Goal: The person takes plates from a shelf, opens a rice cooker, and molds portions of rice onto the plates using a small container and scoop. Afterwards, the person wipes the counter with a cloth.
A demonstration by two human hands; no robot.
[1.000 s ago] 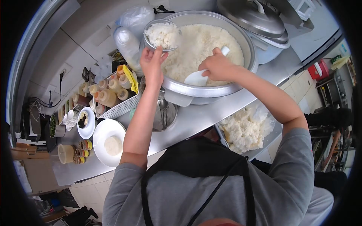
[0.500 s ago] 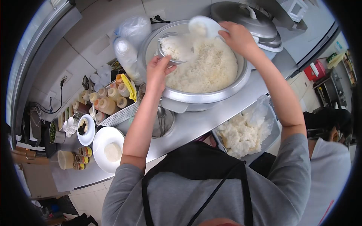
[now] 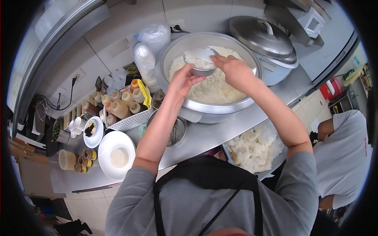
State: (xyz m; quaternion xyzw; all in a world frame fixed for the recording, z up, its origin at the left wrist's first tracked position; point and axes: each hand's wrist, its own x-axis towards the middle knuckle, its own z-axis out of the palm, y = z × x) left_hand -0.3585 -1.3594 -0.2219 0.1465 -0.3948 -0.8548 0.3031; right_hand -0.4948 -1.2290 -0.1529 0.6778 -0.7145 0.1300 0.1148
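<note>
My left hand (image 3: 185,80) grips a small metal bowl (image 3: 205,72) filled with rice, holding it above the large pot. In my right hand (image 3: 235,72) is a pale rice paddle (image 3: 201,52), its blade lying over the top of the bowl. Both hands are close together over the wide metal pot (image 3: 173,42), which holds a mass of cooked white rice (image 3: 220,90). Part of the paddle's handle is hidden by my right fingers.
A large metal lid (image 3: 260,37) rests at the back right. To the left stand a white basket (image 3: 128,121) of squeeze bottles, a plate (image 3: 106,165) with a rice mound, and jars (image 3: 84,161). A tub of rice (image 3: 256,151) sits below the counter edge; another person (image 3: 340,153) is at right.
The paddle has come from the pot's back rim down and left onto the bowl. My left hand and bowl have shifted right in view. The camera view has shifted slightly.
</note>
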